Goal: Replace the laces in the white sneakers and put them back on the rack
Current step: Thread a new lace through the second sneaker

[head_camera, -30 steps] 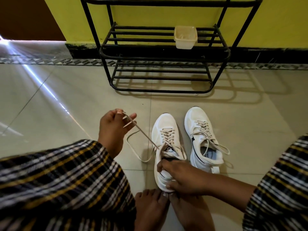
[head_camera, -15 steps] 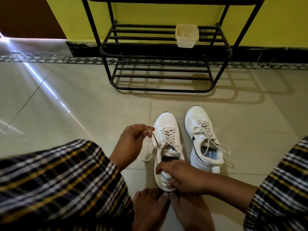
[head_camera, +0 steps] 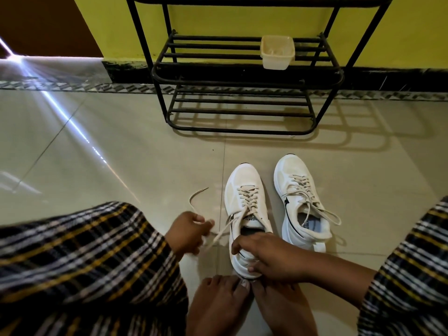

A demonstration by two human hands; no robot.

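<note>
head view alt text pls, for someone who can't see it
A seated person's left hand pinches a lace of the nearer white sneaker while the right hand grips its heel on the tiled floor. A second laced sneaker sits beside it, before a black rack holding a small tub.

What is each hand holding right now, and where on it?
The left hand pinches the lace partway along its loose left end. The right hand grips the left sneaker at its heel collar.
</note>
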